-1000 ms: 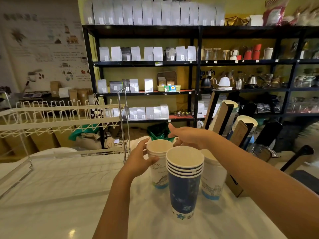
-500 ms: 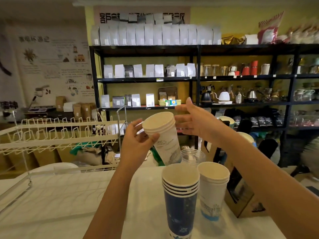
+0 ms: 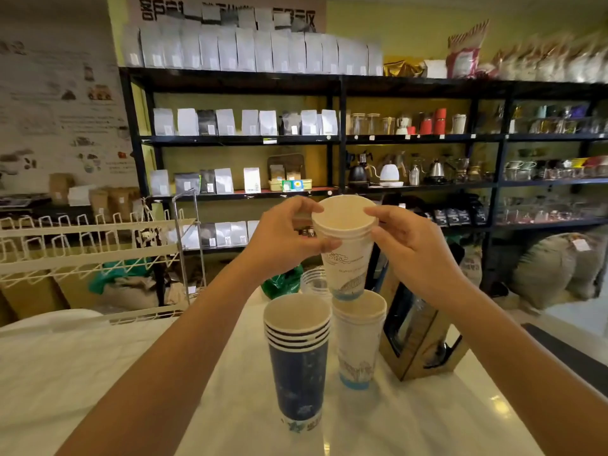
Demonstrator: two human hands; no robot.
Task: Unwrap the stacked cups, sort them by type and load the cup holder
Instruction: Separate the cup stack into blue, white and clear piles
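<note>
A short stack of white paper cups (image 3: 347, 255) hangs in the air above the counter. My left hand (image 3: 285, 237) grips its side and rim. My right hand (image 3: 408, 248) touches the rim from the right with its fingertips. Below stand a stack of dark blue cups (image 3: 297, 360) and a stack of white cups (image 3: 358, 340) with blue print. Clear plastic cups (image 3: 314, 281) peek out behind them. The wooden cup holder (image 3: 418, 337) stands to the right on the white counter (image 3: 98, 373), partly hidden by my right arm.
A white wire rack (image 3: 92, 245) stands at the left edge of the counter. Black shelves (image 3: 342, 139) with bags, kettles and jars fill the back wall. Sacks lie on the floor at the right. A green bag (image 3: 283, 284) lies beyond the cups.
The white cup stack was lifted off the counter by my left hand and raised. My right hand has come onto its rim. The camera tilted up.
</note>
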